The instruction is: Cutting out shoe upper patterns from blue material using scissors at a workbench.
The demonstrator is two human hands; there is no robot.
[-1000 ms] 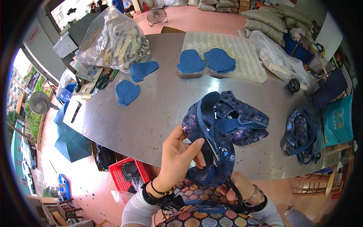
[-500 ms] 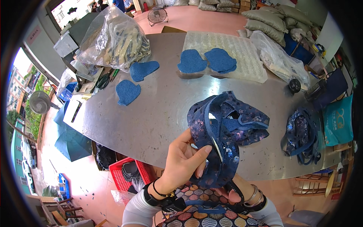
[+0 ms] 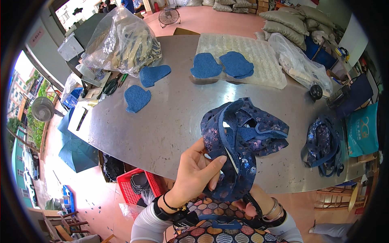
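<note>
My left hand (image 3: 199, 167) pinches a bundle of dark blue patterned fabric strips (image 3: 239, 162) with shiny flower prints and lighter blue edges. The strips loop and fold over the near edge of the metal table (image 3: 162, 133). Low behind the bundle is my right hand (image 3: 246, 208), its fingers closed and partly hidden by the cloth. A black curved part (image 3: 253, 203) shows at that hand; what it belongs to is not clear. Another bundle of similar strips (image 3: 323, 146) lies to the right. Several fuzzy blue fabric pieces (image 3: 137, 98) are spread farther back.
A translucent textured sheet (image 3: 263, 67) lies at the back under some blue pieces. Plastic bags (image 3: 121, 42) stand at the back left, and a teal pouch (image 3: 362, 129) at the right edge. A red basket (image 3: 129, 188) sits below the table's left edge.
My right hand has shifted slightly behind the cloth. My left hand and the strips are almost still. At the lower right, a grey trouser leg has come further into view.
</note>
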